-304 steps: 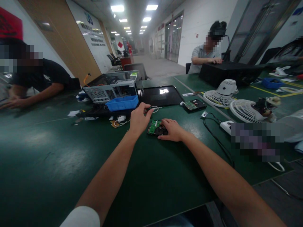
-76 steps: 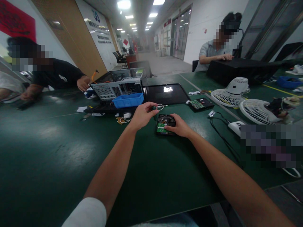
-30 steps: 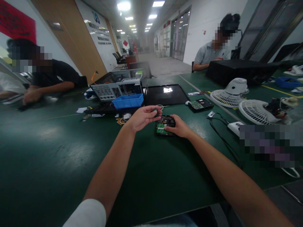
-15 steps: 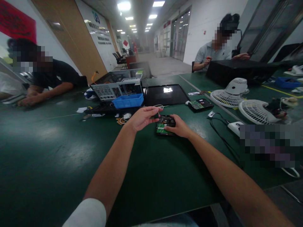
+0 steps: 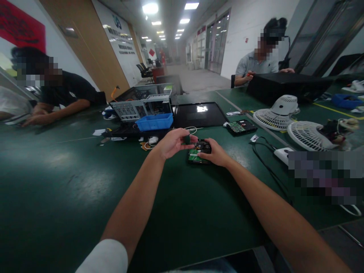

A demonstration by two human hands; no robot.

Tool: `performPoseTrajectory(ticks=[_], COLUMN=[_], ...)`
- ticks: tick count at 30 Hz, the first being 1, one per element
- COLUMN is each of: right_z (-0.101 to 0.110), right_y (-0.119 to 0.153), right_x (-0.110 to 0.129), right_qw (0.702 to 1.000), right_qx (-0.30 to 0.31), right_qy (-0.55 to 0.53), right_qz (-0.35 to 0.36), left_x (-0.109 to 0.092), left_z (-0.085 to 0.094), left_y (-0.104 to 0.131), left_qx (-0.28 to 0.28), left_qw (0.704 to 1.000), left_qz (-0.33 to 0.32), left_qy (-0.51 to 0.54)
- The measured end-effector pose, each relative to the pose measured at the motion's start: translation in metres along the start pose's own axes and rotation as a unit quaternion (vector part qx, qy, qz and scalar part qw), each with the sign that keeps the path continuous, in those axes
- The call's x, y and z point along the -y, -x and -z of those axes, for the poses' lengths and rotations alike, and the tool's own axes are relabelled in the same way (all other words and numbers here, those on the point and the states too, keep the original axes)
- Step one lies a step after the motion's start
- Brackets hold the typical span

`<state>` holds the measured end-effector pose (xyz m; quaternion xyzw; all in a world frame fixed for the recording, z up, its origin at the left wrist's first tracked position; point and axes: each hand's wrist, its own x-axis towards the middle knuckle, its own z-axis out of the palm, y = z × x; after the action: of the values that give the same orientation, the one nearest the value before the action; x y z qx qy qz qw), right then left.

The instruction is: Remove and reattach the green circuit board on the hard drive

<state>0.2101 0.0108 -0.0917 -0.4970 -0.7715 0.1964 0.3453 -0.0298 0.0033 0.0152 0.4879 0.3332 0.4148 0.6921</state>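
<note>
A hard drive (image 5: 194,156) with a green circuit board lies on the green table (image 5: 182,212) in front of me. My right hand (image 5: 215,152) grips its right side, thumb over the board and fingers along the far edge. Over the drive's upper left corner is my left hand (image 5: 178,143), its fingers bent around a small dark object (image 5: 187,139) that looks like a tool handle; its lower end is too small to make out. A second hard drive (image 5: 241,127) rests farther back on the right.
Behind my hands are a blue bin (image 5: 155,122), an opened computer case (image 5: 129,110) and a black panel (image 5: 200,113). White fan parts (image 5: 274,113), a power strip (image 5: 283,153) and cables lie right. Two people sit across the table, one beside a black case (image 5: 287,85).
The fingers of my left hand have shifted around the dark object, which now shows more clearly. My right hand stays on the drive. The person at the right has lowered a hand onto the black case.
</note>
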Motion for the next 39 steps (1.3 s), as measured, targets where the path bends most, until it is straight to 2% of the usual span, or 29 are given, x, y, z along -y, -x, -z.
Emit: performPoseTrajectory(ticks=[6,10,15,22,27,33,39], right_z=[-0.001,0.000,0.001,0.000,-0.001,0.000,0.001], right_y=[0.001,0.001,0.000,-0.001,-0.001,0.000,0.000], right_x=[-0.001,0.000,0.000,-0.001,-0.002,-0.001,0.001], right_qw=[1.000,1.000,1.000,1.000,1.000,1.000,1.000], right_qx=[-0.004,0.001,0.005,0.006,0.004,0.002,0.005], right_qy=[0.000,0.003,0.002,0.001,0.003,0.004,0.004], right_qz=[-0.004,-0.008,-0.004,-0.004,-0.002,-0.005,-0.005], left_x=[-0.006,-0.007,-0.003,0.002,0.001,-0.003,-0.001], left_z=[-0.002,-0.001,-0.001,-0.002,-0.002,-0.002,0.000], left_y=[0.003,0.004,0.002,-0.002,-0.002,0.002,0.001], left_qx=[-0.026,-0.014,-0.006,-0.027,-0.052,-0.037,-0.013], left_qw=[0.998,0.997,0.998,0.999,0.998,0.996,0.999], left_qz=[-0.008,-0.002,0.010,0.011,0.002,-0.012,0.025], left_qy=[-0.062,-0.076,-0.054,-0.016,-0.027,-0.076,-0.030])
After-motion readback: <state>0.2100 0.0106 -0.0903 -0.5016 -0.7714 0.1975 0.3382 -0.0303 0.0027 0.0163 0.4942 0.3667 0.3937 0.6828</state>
